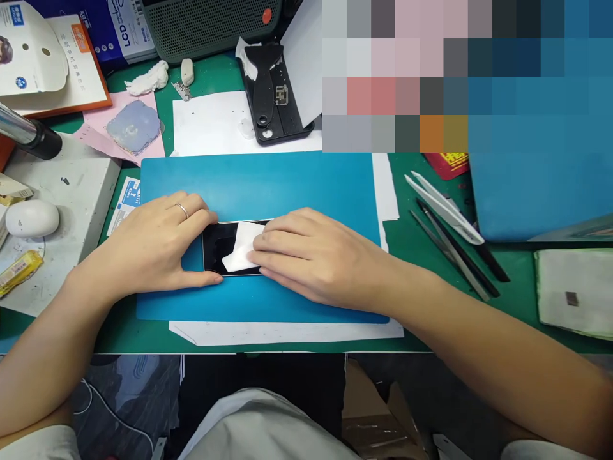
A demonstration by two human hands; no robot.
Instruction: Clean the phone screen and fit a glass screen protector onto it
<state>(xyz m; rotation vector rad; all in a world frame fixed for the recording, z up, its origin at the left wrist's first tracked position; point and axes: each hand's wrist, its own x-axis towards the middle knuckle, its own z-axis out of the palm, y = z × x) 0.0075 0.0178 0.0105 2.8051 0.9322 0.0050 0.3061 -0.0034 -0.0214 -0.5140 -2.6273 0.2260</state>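
A black phone (218, 250) lies screen up on the blue work mat (268, 185), its right part hidden under my right hand. My left hand (163, 239), with a ring on one finger, holds the phone's left end between the thumb at the near edge and the fingers at the far edge. Under the fingertips of my right hand (320, 255) a white wipe (239, 246) is pressed against the glass. The wipe covers the middle of the screen, and part of it is hidden by those fingers.
Several tweezers (450, 236) lie right of the mat. A black phone case (268, 96) with a small black scraper on it lies behind the mat. At left is a grey-white box (71, 185) with a white earbud case (32, 218). A white pad (575, 287) sits far right.
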